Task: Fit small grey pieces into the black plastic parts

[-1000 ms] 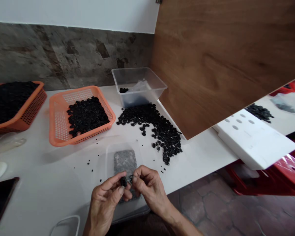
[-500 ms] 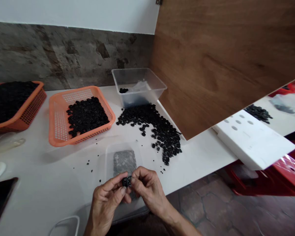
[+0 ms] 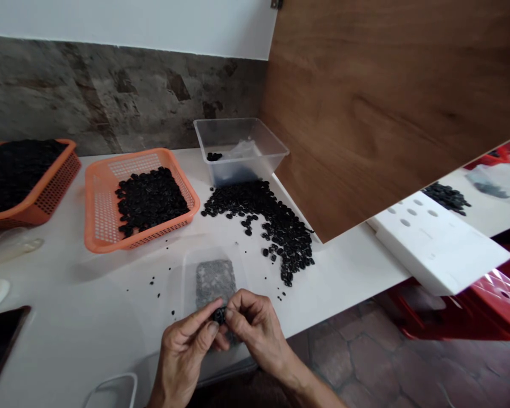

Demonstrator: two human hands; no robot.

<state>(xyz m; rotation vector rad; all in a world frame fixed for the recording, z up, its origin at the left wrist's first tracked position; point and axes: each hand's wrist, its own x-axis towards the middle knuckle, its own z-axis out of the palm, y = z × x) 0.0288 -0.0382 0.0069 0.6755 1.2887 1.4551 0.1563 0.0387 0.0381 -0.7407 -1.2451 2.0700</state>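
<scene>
My left hand (image 3: 191, 340) pinches a small round black piece (image 3: 218, 315) between thumb and fingers. Against the right side of that piece, the closed thumb and forefinger of my right hand (image 3: 250, 323) press; whether a second small piece sits in them is hidden. Below both hands lies a clear shallow plastic tray (image 3: 188, 283) with a speckled grey block (image 3: 215, 277) in it. To the right behind my hands, a heap of similar black pieces (image 3: 263, 209) spreads over the white table (image 3: 131, 317).
An orange basket (image 3: 97, 243) holds black pieces, and a fuller orange basket (image 3: 51, 192) stands farther left. A clear bin (image 3: 242, 161) stands at the back. The wooden panel (image 3: 365, 113) slants over the right side, near a white foam block (image 3: 446, 243) and red stool (image 3: 484, 311).
My hands have drawn slightly closer together around the black piece, and the small dark bit seen at the right fingertips is now covered. Everything else stays where it was.
</scene>
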